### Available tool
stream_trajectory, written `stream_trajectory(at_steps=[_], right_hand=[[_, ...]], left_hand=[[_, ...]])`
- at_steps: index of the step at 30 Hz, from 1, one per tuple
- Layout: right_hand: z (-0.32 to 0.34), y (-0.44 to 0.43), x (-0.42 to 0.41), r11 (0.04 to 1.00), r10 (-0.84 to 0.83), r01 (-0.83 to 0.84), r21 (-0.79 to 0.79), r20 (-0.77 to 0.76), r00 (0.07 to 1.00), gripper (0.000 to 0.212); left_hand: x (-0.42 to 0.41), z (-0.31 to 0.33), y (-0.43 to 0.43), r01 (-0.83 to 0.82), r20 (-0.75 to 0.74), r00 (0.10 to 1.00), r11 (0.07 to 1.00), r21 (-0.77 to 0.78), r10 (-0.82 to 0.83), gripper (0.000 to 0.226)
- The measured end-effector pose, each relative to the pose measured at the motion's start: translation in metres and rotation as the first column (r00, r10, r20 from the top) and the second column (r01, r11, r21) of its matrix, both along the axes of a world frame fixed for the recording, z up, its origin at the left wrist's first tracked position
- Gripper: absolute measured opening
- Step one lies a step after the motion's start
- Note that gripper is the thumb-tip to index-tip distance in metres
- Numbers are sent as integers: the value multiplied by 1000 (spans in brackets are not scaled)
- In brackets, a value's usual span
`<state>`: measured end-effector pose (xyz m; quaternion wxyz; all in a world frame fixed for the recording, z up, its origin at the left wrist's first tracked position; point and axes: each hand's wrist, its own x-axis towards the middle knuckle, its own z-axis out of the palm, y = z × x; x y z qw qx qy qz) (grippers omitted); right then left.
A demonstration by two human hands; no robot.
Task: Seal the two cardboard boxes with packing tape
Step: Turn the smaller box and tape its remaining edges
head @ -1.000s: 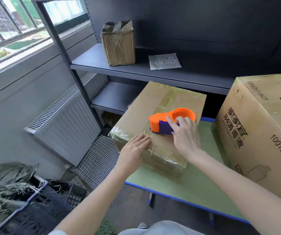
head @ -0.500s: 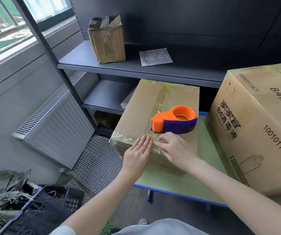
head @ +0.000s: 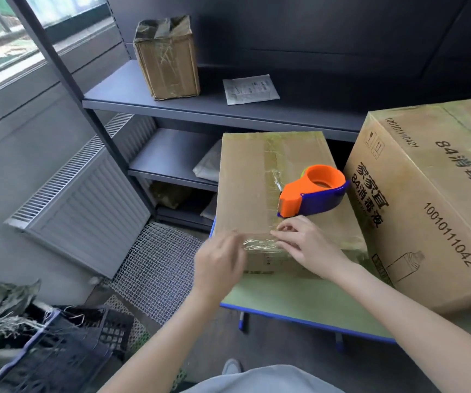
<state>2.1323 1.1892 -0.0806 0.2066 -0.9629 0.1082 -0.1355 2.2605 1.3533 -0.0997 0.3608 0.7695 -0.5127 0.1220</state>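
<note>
Now the smaller cardboard box (head: 260, 177) lies at the left end of the green tabletop (head: 285, 296), its near face set back from the front edge. The large cardboard box (head: 433, 199) stands just beside it toward the right end. An orange and blue tape dispenser (head: 312, 194) rests on the smaller box's lid, near the side facing the large box. The right hand (head: 308, 245) lies flat on the box's near top edge, fingers nearly straight and pressing on the clear tape (head: 257, 243) there, gripping nothing. The left hand (head: 217, 265) is blurred at the box's near left corner; its fingers look relaxed and extended, though whether they touch the cardboard is unclear.
</note>
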Motion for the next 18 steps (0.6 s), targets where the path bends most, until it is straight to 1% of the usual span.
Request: stream_trajectory(at_steps=[1,2,3,4,5,6,7,8,11,12,16,18], right_hand=[[0,2,9,999,35,-35,-3,0,999,24],[0,6,18,997,76,-76,1,-4,997,25],[0,10,29,993,120,-120,7,-16,993,26],[-1,14,41,986,164,-164,13,-34,986,27],[-3,18,51,979,206,-205,19,-54,977,30],[-4,22,62,969,246,-245,29,-72,966,32],[-6,25,71,958,285,-282,43,-98,954,35],[-7,28,78,948,318,-312,60,-135,938,38],[-11,32,91,928,373,-361,92,-248,894,46],[-12,33,93,926,377,-367,87,-256,890,47],[-17,36,94,927,374,-368,69,-213,902,46],[-17,37,94,926,378,-370,77,-194,906,45]], left_hand=[[11,3,8,-137,-65,988,990,-9,137,20],[21,4,15,-259,-157,952,965,30,261,17],[31,4,22,-321,-272,900,940,117,341,19],[39,2,26,-305,-404,835,925,229,375,26],[43,-1,29,-219,-519,774,923,317,362,34],[45,-4,31,-121,-588,737,921,370,333,39],[44,-7,33,-49,-614,727,915,401,307,41],[41,-9,34,-10,-626,724,913,409,289,40],[35,-13,33,-21,-666,698,938,346,261,31],[35,-14,32,-31,-670,698,946,324,253,29],[34,-17,32,-11,-620,761,959,282,191,26],[33,-18,32,-25,-618,766,969,246,176,22]])
